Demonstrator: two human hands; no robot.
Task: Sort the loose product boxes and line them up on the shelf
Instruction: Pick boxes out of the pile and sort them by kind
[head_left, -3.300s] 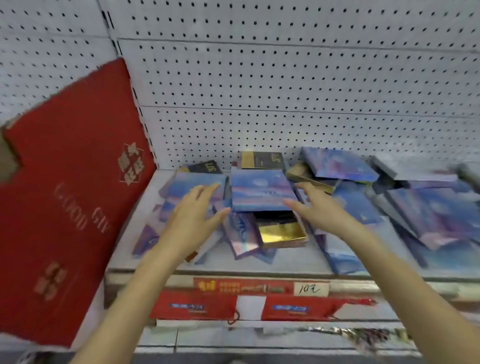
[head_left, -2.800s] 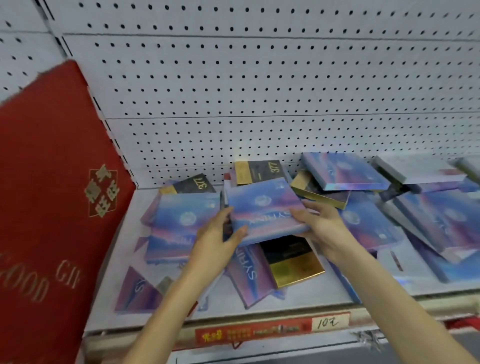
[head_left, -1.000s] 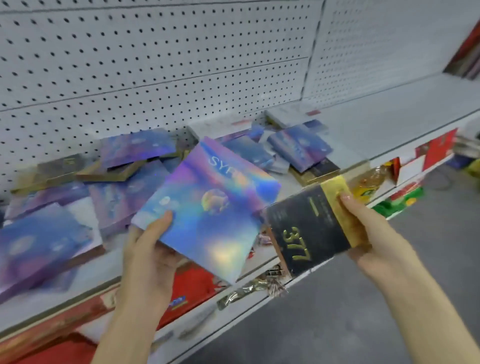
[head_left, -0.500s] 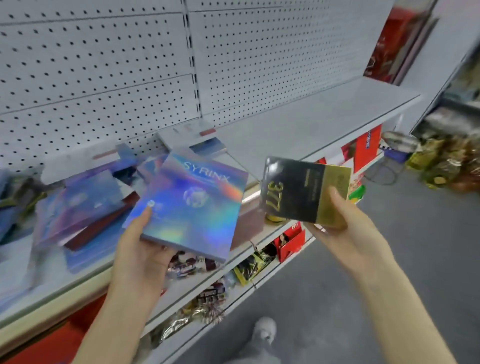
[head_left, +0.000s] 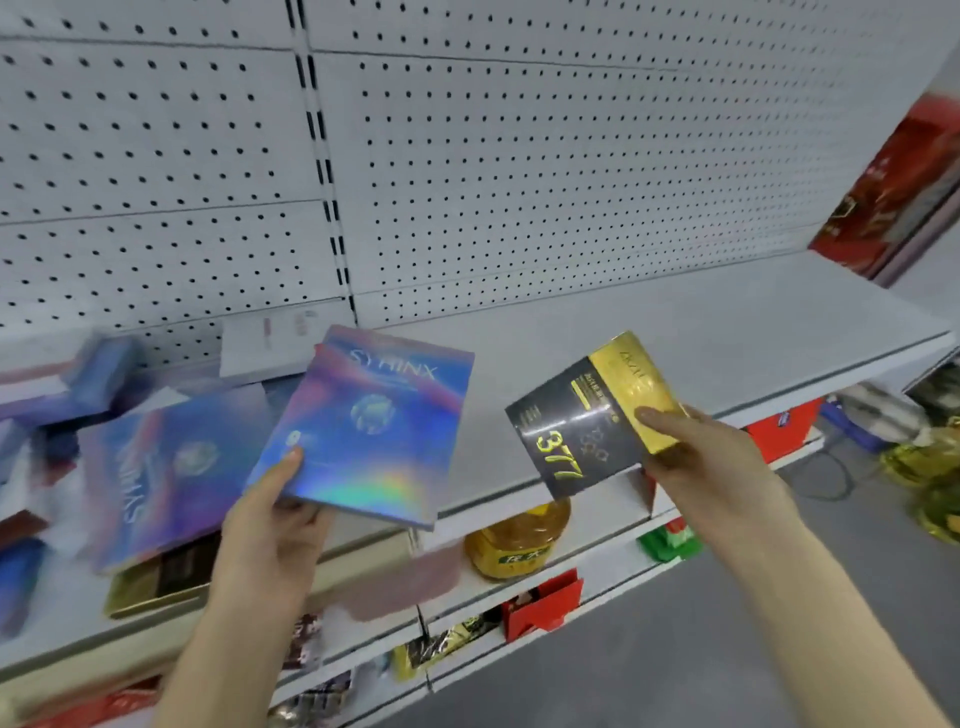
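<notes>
1. At centre frame, your left hand grips the blue box by its lower corner, above the shelf edge.
2. Right of it, your right hand pinches the black box at its gold end.
3. More boxes lie heaped at left.

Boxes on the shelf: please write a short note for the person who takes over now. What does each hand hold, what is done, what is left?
Left hand: holds a blue box, above the shelf edge.
Right hand: holds a black-gold box, marked 377.
Pile: more boxes lie loose and overlapping on the left of the shelf.
Done: two boxes picked, one of each kind. None lined up.
Left: set both on the bare right part, then sort the pile.
</notes>
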